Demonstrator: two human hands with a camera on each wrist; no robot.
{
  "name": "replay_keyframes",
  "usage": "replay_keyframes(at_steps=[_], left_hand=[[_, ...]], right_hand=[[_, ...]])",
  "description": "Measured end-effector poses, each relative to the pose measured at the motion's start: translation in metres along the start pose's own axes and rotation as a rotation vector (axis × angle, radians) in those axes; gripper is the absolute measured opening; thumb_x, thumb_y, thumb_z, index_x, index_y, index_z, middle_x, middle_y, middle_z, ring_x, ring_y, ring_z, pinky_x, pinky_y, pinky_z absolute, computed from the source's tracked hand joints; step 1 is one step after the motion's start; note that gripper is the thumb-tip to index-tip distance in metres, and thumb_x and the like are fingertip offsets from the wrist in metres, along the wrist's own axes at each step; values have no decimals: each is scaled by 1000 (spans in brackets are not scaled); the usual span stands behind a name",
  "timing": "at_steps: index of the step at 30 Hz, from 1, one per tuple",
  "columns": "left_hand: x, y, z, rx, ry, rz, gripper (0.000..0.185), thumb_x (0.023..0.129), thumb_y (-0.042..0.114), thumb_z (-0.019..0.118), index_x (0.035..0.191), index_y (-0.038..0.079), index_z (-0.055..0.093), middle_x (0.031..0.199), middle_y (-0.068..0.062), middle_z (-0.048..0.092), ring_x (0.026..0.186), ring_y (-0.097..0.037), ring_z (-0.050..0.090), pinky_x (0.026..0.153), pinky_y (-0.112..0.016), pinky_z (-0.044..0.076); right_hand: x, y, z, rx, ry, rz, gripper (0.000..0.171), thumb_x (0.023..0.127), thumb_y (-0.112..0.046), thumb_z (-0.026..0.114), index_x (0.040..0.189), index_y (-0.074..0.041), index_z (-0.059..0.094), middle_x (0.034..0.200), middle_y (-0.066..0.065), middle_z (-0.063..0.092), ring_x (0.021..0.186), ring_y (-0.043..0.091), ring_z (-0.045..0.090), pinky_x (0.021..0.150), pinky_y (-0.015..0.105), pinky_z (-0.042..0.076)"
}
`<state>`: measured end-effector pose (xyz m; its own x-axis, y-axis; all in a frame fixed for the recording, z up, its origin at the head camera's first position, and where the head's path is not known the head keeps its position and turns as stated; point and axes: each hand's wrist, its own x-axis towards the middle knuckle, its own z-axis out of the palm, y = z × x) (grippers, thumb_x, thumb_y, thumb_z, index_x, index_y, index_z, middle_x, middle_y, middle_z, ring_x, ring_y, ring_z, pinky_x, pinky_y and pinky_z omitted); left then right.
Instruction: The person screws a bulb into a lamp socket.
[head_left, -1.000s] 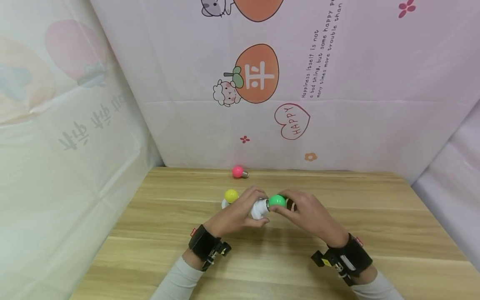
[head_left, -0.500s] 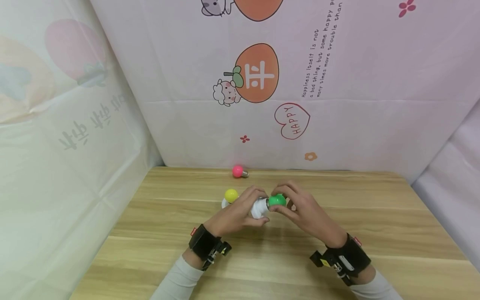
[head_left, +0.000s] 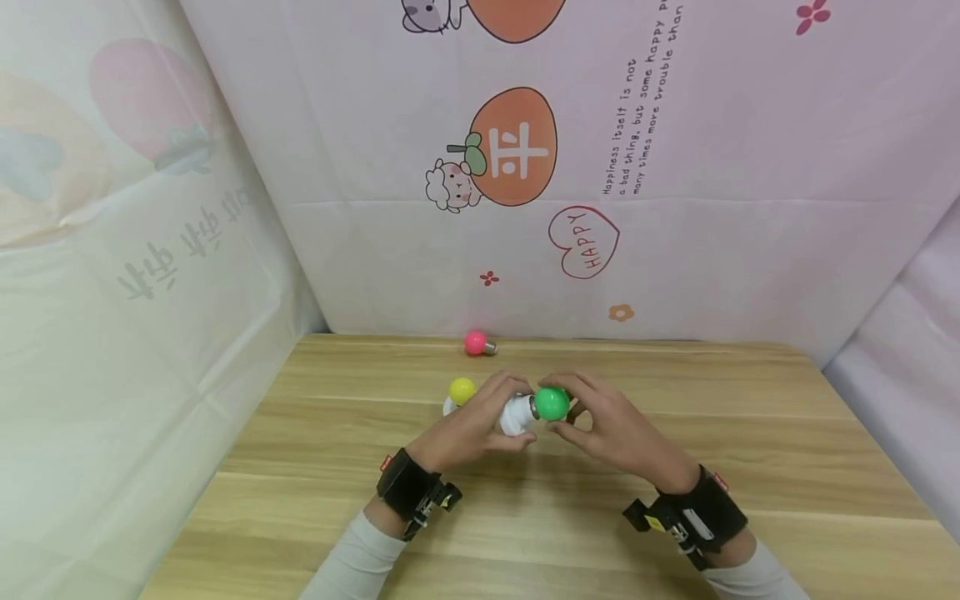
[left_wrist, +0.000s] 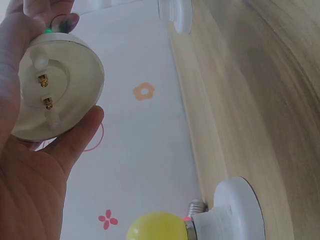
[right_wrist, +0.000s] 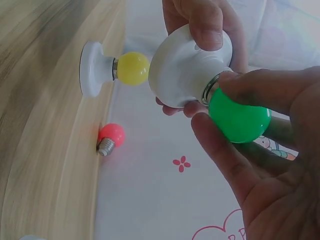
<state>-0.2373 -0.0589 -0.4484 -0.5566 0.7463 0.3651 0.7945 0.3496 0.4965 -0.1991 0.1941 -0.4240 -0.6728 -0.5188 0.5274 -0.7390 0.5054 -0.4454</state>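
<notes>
Green bulb seated in a white socket, held up between both hands above the bench.

Nearest, dark wrist straps [head_left: 411, 492] over pale sleeves. Left hand [head_left: 468, 429] wrapped around the white socket [head_left: 516, 417], thumb on top and fingers [right_wrist: 207, 30] curled over its body, steadying it with the two-pin base turned toward the wrist. Right hand [head_left: 615, 429] pinching the green bulb [head_left: 552, 403] at the socket's mouth, fingertips [right_wrist: 220, 155] clamped round the globe, a grip suited to turning. Just beyond, a yellow bulb [head_left: 462, 390] already screwed into a second socket [right_wrist: 94, 68] resting on the bench [head_left: 315, 467] of light wood grain. Farther back, a pink bulb [head_left: 476, 342] lying loose against the wall. Behind and to both sides, pale pink sheets [head_left: 750, 208] printed with cartoon fruit, a heart and small flowers.
</notes>
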Motion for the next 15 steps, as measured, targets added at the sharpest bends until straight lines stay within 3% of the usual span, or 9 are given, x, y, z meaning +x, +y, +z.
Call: replay_keyframes(at_steps=[9, 15], left_hand=[[0, 2, -1, -5, -5, -9, 50, 97, 22, 79, 137, 9, 52, 135, -2, 53, 119, -12, 51, 90, -18, 54], [0, 3, 0, -23, -10, -27, 49, 96, 22, 79, 136, 11, 52, 133, 0, 53, 117, -11, 50, 88, -17, 55]], right_hand=[[-1, 0, -2, -40, 2, 89, 47, 90, -24, 87, 131, -7, 70, 103, -3, 74, 79, 8, 65, 61, 24, 57], [-1, 0, 1, -127, 15, 118, 38, 90, -33, 86, 121, -13, 74, 94, -10, 72, 75, 5, 63, 62, 21, 53]])
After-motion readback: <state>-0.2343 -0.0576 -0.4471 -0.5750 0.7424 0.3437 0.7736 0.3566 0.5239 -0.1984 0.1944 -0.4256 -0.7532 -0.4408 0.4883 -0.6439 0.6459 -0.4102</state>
